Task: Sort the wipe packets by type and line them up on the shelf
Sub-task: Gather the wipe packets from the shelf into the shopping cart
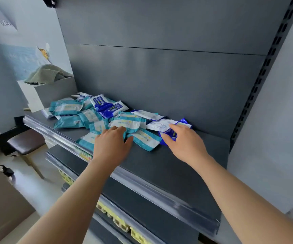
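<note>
many soft, glossy wipe packets (pixel 66 107) lie jumbled on the left half of a dark grey metal shelf (pixel 159 164), close to its flat back panel (pixel 159 76). open shelf surface lies to the right. a clear plastic rail (pixel 159 191) runs along the front edge. the left hand (pixel 110 143) rests bent fingers on a teal packet (pixel 126 122); whether it grips cannot be told. the right hand (pixel 186 141) pinches a dark blue packet (pixel 168 136) between thumb and fingers.
</note>
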A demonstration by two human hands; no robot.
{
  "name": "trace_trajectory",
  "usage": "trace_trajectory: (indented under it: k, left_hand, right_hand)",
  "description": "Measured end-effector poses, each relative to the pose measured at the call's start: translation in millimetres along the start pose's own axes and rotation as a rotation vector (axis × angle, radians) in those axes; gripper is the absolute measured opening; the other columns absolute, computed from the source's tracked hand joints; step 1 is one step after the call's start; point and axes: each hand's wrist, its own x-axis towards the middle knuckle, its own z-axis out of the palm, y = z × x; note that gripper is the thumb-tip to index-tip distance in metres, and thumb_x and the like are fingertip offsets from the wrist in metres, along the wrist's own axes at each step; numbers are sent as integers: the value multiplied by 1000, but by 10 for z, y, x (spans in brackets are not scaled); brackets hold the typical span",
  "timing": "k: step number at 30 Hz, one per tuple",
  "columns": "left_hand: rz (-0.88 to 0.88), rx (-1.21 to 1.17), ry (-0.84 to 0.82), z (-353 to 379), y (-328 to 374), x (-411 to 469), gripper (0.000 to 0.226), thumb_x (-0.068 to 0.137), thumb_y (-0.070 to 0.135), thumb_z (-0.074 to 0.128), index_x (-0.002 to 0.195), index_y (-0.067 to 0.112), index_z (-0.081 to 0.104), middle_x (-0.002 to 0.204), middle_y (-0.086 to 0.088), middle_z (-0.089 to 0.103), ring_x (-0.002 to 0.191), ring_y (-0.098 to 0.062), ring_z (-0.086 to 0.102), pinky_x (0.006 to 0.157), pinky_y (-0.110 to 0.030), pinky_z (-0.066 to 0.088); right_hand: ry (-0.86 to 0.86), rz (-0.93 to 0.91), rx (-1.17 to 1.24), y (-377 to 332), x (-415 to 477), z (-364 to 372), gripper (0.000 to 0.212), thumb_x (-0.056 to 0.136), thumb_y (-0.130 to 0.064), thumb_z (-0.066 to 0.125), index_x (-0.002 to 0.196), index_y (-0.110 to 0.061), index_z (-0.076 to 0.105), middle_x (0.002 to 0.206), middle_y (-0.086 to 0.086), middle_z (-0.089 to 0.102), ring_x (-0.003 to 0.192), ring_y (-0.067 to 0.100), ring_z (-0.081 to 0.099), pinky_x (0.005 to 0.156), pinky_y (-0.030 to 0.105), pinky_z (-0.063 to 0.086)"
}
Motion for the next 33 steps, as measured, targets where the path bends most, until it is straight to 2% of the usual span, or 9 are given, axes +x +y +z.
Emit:
trace_trajectory:
  k: [4,7,13,17,20,23,25,29,33]
  left_hand:
    - [-58,-9,-115,262,-194,621,64,92,59,42,146,25,33,150,-9,35,133,-34,37,101,-46,40]
    - [-137,-29,-260,425,-330,1002,72,88,68,39,149,34,20,155,-13,23,137,-38,31,105,-50,38]
    - [-90,-229,-331,585,-311,1348,63,77,59,66,132,39,45,135,-10,37,112,-33,53,93,-41,48]
    - [-85,-429,-361,609,-307,1413,76,64,50,83,130,33,47,134,-8,33,106,-25,51,91,-35,46]
    - [-97,-547,-383,574,-340,1467,101,59,42,89,141,25,32,138,-9,40,104,-22,49,83,-30,39]
    - [-85,-612,-370,556,-400,1560,108,58,35,91,145,20,28,137,-5,48,123,-25,47,94,-34,39]
    - [-106,-691,-382,544,-432,1611,106,58,33,91,144,22,31,132,-3,50,116,-22,49,95,-36,43]
    - [-118,-839,-441,547,-431,1714,87,73,19,83,143,22,31,119,2,50,100,-17,52,63,-23,52]
    - [-254,-953,-562,597,-483,1827,54,89,9,61,138,18,39,119,-9,57,101,-28,63,79,-46,58]
  right_hand:
    - [-67,239,67,203,535,288,75,84,-67,48,146,-30,29,151,8,29,134,30,35,102,42,39]
    - [-106,389,165,279,794,447,86,76,-74,50,148,-37,20,151,12,22,136,34,30,106,49,37]
    - [5,429,313,193,937,567,52,74,-45,75,121,-32,58,128,7,35,117,28,43,97,31,41]
    - [62,498,608,107,910,527,34,68,-22,85,92,-24,61,111,3,57,76,18,62,61,28,52]
    - [146,530,747,72,899,413,28,70,-11,82,88,-22,63,96,6,69,83,25,69,73,42,58]
    - [299,537,805,77,859,236,26,73,-4,77,89,-19,63,92,8,71,80,23,69,72,39,57]
    - [407,547,844,79,816,136,25,76,-2,75,88,-20,62,91,7,70,78,21,68,70,35,56]
    - [483,559,1119,-32,758,108,24,80,-4,73,98,-14,61,96,7,71,84,22,71,68,35,57]
    - [406,633,1215,-219,815,472,29,83,-8,72,108,-14,57,102,6,70,87,22,71,71,39,59]
